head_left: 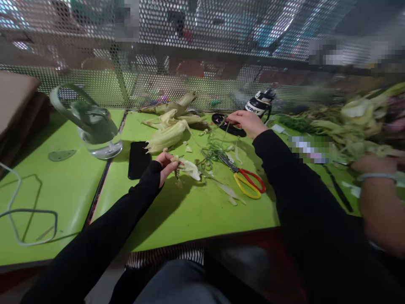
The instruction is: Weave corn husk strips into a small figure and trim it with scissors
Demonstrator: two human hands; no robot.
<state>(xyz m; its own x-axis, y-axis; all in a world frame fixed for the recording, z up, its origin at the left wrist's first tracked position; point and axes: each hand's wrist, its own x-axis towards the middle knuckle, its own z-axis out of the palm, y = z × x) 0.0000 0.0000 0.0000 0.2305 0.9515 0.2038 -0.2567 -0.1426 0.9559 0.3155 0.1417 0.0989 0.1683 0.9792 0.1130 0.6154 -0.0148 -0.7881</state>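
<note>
I have the left hand (166,166) closed in a pinch on a small pale husk bundle (190,169), held low over the green table (196,215). The right hand (247,122) is raised, fingertips together on a thin green strand (224,127) above a tangle of green strands (213,152). The scissors (236,170), one handle red and the other yellow, lie just beside that tangle. For lettering, I can read "NERGY" on the pale band of the dark bottle (257,106) behind the right hand; a "U" shows higher up, the rest being out of my sight. A flat object (309,149) farther right is pixelated, so I can't read it. Larger corn husks (167,137) lie beyond the left hand, next to a dark phone-like slab (138,159). I see another person's forearm (379,202) at the far right, near a leafy heap (344,122).
</note>
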